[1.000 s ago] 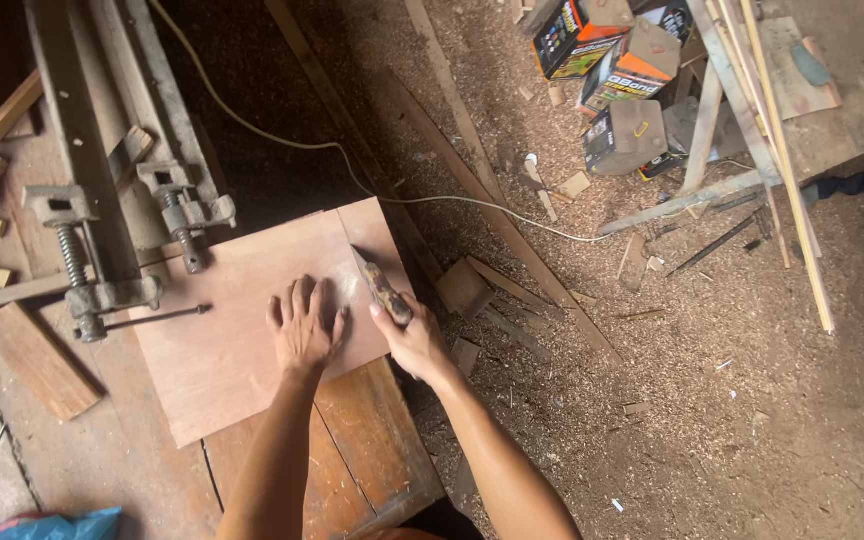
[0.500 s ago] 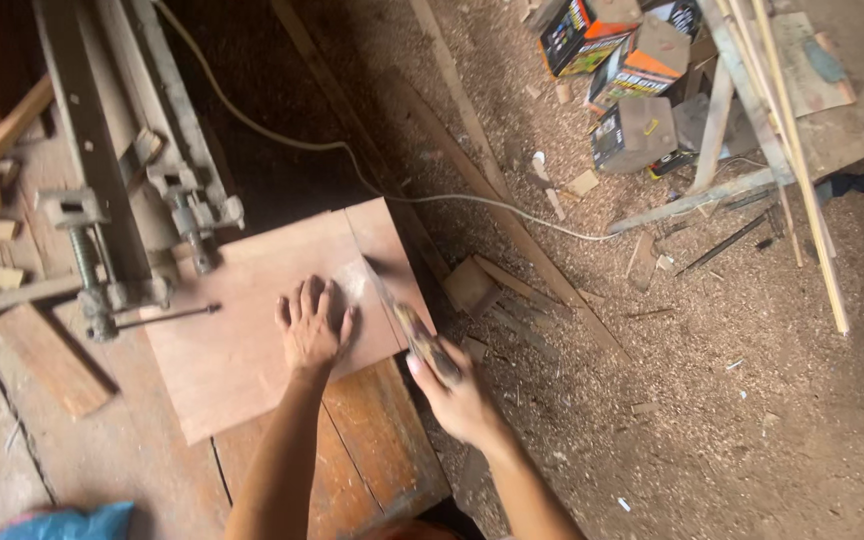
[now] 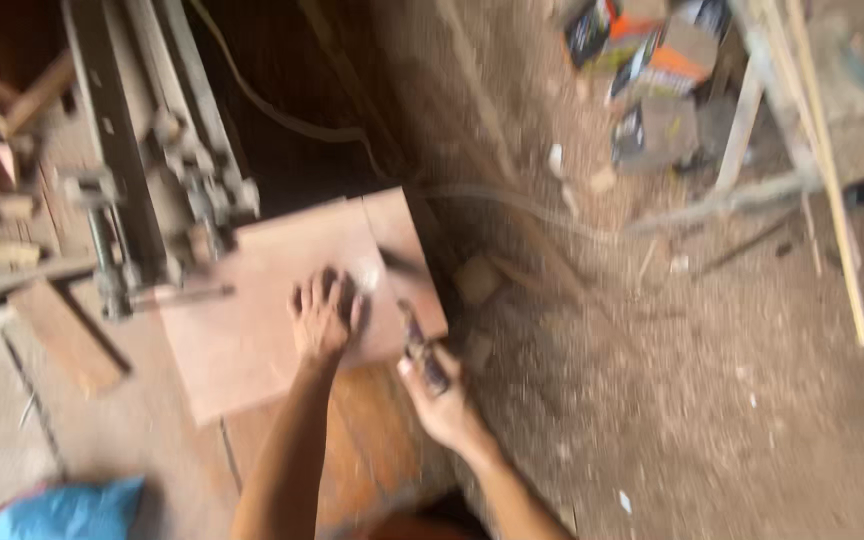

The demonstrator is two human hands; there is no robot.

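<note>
A thin reddish plywood sheet (image 3: 252, 310) lies flat on a wooden bench. My left hand (image 3: 324, 318) presses on it, palm down with fingers spread, close to the sheet's right part. My right hand (image 3: 440, 398) is off the sheet's near right corner and grips a small dark hand tool (image 3: 420, 345) whose tip points up toward the sheet's right edge. The frame is motion-blurred, so I cannot tell what kind of tool it is.
A long metal machine rail with clamps (image 3: 157, 180) runs along the bench above the sheet. A cable (image 3: 512, 200) trails over the sawdust floor. Coloured boxes (image 3: 652, 70) and wooden slats (image 3: 822, 150) sit upper right. A blue object (image 3: 67, 510) lies lower left.
My right hand with the tool has drawn back along the sheet's right edge toward me, off its corner. The left hand stays pressed on the sheet. The view has shifted and blurred.
</note>
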